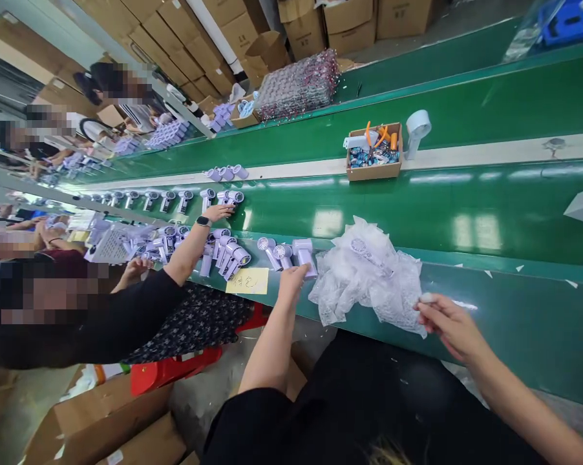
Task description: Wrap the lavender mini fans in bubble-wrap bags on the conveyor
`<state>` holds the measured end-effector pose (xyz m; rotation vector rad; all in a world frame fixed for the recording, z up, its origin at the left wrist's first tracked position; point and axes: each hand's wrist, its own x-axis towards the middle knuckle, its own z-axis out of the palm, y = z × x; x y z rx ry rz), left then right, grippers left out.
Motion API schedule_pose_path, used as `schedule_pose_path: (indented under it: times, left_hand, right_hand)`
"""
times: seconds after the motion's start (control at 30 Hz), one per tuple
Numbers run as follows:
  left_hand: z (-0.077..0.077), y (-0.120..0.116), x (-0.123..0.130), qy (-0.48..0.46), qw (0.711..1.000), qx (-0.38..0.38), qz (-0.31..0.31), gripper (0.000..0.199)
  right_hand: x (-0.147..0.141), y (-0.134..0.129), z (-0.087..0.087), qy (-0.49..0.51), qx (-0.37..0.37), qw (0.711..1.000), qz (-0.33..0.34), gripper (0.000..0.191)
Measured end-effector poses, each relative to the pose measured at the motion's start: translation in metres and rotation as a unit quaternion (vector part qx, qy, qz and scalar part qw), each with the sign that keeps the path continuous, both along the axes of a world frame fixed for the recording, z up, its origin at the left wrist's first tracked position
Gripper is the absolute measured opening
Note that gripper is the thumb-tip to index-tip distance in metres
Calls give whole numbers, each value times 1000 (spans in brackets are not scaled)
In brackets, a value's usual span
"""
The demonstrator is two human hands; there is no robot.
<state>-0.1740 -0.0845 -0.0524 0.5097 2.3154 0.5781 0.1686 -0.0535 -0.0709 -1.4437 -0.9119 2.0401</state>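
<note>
My left hand is closed at the lower end of a small purple fan, beside another purple fan and a purple piece at the bench edge. Right of them lies a heap of clear plastic bags, with a purple fan on or inside it. At the heap's right side my right hand is closed, thumb and fingers pinching something small and whitish. Whether that piece is part of a bag cannot be made out.
A co-worker's hand reaches to fans on the green belt at left. More fans lie near a yellow note. Beyond the belt stand a box of tools and parts and a tape roll. A red stool is below left.
</note>
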Motion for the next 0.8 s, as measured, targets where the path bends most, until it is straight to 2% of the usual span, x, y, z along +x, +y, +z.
schedule_pose_path:
  times: [0.07,0.1,0.17,0.2,0.23,0.3,0.33,0.4,0.43,0.53,0.6,0.67,0.7,0.8]
  left_hand:
    - [5,-20,35,-107,991,85,-3,40]
    - [7,-31,54,-188,973,132,-16,40]
    - [7,-56,88,-281,946,137,-83,43]
    - [5,-69,99,-274,945,133,-122,43]
    - [0,-82,105,-220,956,133,-144,42]
    - [-18,-107,103,-45,977,129,-166,41]
    - [-30,-118,97,49,976,120,-172,44]
    - [-55,-135,80,180,956,93,-211,45]
    - [-67,-141,72,217,942,85,-242,39]
    - [-90,-145,56,267,906,106,-310,10]
    - [-93,-144,52,267,901,147,-309,15]
    - [-92,-144,50,244,908,179,-289,11]
    - [-92,-144,49,228,914,186,-281,13]
    - [-100,-144,46,187,937,178,-235,42]
  right_hand:
    - [-40,-10,4,120,-91,989,-3,34]
    - [-56,-12,6,172,-118,978,-1,34]
    - [-77,-13,10,228,-134,964,-4,34]
    - [-81,-13,10,224,-131,966,-15,34]
    - [-82,-13,9,205,-126,970,-29,35]
    - [-76,-16,6,164,-125,977,-47,35]
    - [-69,-19,5,152,-132,979,-43,36]
    - [-55,-27,1,149,-162,975,-14,39]
    - [-48,-32,0,152,-184,971,1,39]
    - [-35,-50,-4,154,-261,953,21,31]
    - [-32,-62,-6,148,-300,942,17,26]
    - [-33,-71,-8,144,-322,936,17,25]
    - [-34,-74,-9,143,-325,935,19,26]
    - [-39,-76,-9,131,-295,946,29,29]
